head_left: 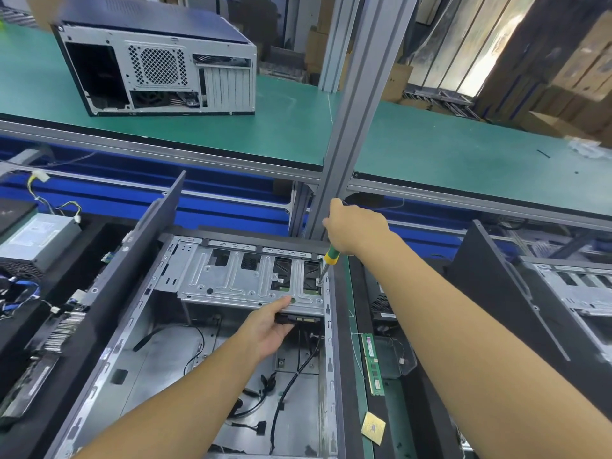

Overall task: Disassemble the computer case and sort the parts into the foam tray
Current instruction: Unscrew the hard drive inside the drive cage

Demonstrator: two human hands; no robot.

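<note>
The right hand's [357, 230] fingers are curled tight round the green-and-yellow handle of a screwdriver [331, 257]. Its shaft runs down to a screw [320, 281] at the right end of the metal drive cage [231, 279]. The left hand [268, 329] comes in palm-up under the cage's front edge. The thumb lies on top of the lip and the other fingers reach beneath, out of sight, so the hand pinches the lip and the hard drive [304, 319] slung under it.

The cage sits across the far end of the open computer case [159, 366], which lies on its side on the counter. Loose black cables [288, 382] trail over the case floor, and its side panel [132, 260] stands up along the left edge.

Outside the case's left edge, a power supply [36, 240] already rests in the black foam tray [96, 236]. Just beyond the right edge lie a RAM stick [372, 366] and a CPU [373, 427]. A second case [155, 61] stands on the green shelf above.

The step in hand looks like freeing the hard drive from its cage, with several parts apparently already sorted. Next the screw must be backed fully out while the left hand bears the drive's weight. Any further screws would need the same, and any cable still plugged into the drive has to come off. Then the drive can slide clear and go to the foam.
</note>
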